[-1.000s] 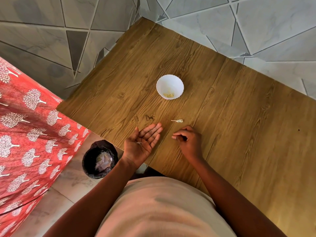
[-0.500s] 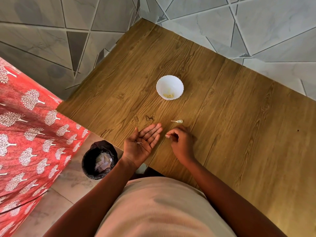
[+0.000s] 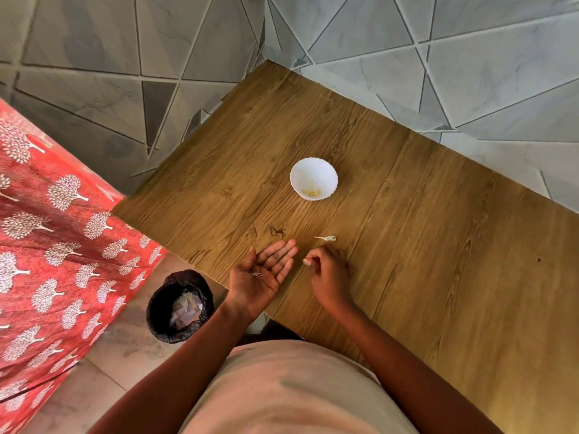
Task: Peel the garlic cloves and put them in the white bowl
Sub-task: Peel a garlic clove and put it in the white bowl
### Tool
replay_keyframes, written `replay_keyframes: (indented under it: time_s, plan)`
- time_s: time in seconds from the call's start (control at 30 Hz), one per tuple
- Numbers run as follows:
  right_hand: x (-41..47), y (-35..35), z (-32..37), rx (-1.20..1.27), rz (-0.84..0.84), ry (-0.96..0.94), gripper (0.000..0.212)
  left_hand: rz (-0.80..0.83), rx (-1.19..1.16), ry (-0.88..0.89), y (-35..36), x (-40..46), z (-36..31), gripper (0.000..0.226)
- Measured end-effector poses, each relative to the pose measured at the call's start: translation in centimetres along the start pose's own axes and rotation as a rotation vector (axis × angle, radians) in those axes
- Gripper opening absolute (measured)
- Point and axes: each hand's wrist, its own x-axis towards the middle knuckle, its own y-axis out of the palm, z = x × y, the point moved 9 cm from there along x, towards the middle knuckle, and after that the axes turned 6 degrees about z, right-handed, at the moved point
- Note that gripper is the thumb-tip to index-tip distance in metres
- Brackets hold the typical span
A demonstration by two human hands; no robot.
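Pale against the wood grain, the garlic scrap [image 3: 326, 238] lay on the desk [image 3: 438, 245] just beyond the right hand [image 3: 327, 270], its long axis running left to right, thin stem end pointing left. That hand was the nearer one — fingers curled, and whether they pinched anything I cannot tell. The left hand [image 3: 261, 272] rested palm up, fingers straight, skin flakes [image 3: 257, 275] on it. Farther off stood the white bowl [image 3: 314, 178], peeled cloves [image 3: 311, 192] inside.

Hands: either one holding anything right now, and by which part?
Left hand lies palm up, fingers straight, with thin peel scraps loose on the palm, not gripped. Right hand has fingers curled; whether the fingertips pinch anything cannot be told.
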Motion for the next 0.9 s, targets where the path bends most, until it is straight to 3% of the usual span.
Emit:
replay_keyframes:
  time_s: [0.2,0.33,0.5,0.7,0.9]
  plan:
    - [-1.8,0.1,7.6,0.260,0.032,-0.191,0.008,0.045,-0.012,-0.024,0.5,-0.8,-1.4,0.063]
    - [-2.3,2.5,13.8,0.165,0.014,-0.352,0.007,0.076,-0.034,-0.040,0.5,-2.8,-4.5,0.064]
    - [-2.1,7.3,18.7,0.108,0.059,-0.400,0.023,0.108,-0.050,0.000,-2.3,-5.6,-8.9,0.065]
    - [-1.5,14.6,22.5,0.129,0.254,-0.434,0.021,0.049,-0.230,0.220,-6.9,-9.1,-13.1,0.063]
    - [-1.4,23.0,25.7,0.168,0.456,-0.510,0.014,-0.112,-0.297,0.532,-14.9,-12.8,-16.9,0.061]
